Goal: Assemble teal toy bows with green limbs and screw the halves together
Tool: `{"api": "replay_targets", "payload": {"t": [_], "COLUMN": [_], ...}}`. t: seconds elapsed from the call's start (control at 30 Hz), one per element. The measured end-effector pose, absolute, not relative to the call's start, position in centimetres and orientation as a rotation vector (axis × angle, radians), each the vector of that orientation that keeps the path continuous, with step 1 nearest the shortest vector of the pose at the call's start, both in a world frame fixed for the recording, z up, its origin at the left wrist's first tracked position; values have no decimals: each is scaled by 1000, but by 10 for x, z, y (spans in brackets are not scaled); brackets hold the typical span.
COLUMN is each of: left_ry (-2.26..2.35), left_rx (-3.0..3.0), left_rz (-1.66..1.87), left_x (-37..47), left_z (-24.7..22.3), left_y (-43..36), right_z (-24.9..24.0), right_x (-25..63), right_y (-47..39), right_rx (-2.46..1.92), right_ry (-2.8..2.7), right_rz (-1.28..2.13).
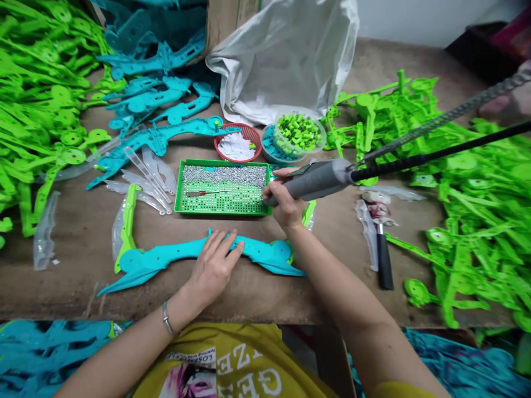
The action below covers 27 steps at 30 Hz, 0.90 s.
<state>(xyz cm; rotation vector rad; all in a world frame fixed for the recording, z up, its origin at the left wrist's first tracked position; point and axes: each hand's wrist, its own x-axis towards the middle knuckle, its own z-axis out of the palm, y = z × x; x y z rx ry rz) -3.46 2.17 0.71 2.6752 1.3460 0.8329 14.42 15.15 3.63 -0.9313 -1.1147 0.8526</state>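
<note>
the fingers of the left hand [215, 268] lie flat and a little spread on the long blue plastic piece [174, 253]. this piece rests on the table [257, 301], near its front edge. the fingers of the right hand [286, 207] are closed around a gray power tool [317, 181], raised beside the right end of the green tray [224, 213]; i cannot tell where its tip is. a black cord [435, 155] runs from it to the right.

at the left end of the blue piece there is a green arm [129, 221], with a clear plastic strip [118, 235] beside it. at the right end also some green shows, partly behind the forearm. so i judge that these parts are already put in place, but i cannot tell if any screw is in.

in the tray are many small screws [249, 176] and a small screwdriver [196, 193]. behind it stand a red basket [255, 137] with white pieces and a tub [301, 150] with small green parts. a hammer [384, 260] lies to the right.

farther out, big green heaps [25, 110] on both sides and loose blue pieces [145, 101] suggest that much is left.
</note>
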Motion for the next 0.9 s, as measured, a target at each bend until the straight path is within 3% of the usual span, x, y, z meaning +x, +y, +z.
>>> {"api": "replay_targets", "payload": {"t": [0.5,0.73,0.9], "left_ry": [1494,1430,1454], "left_rx": [2708,2736,2687], "left_rz": [632,443,453], "left_x": [-26,-28,-27], "left_z": [11,14,11], "left_y": [3,-3,-4], "right_z": [50,75,64], "right_x": [143,136,130], "right_y": [150,96,60], "right_rx": [-984,-785,-873], "right_ry": [-1152,-1152,-1259], "right_rz": [855,1001,1105]}}
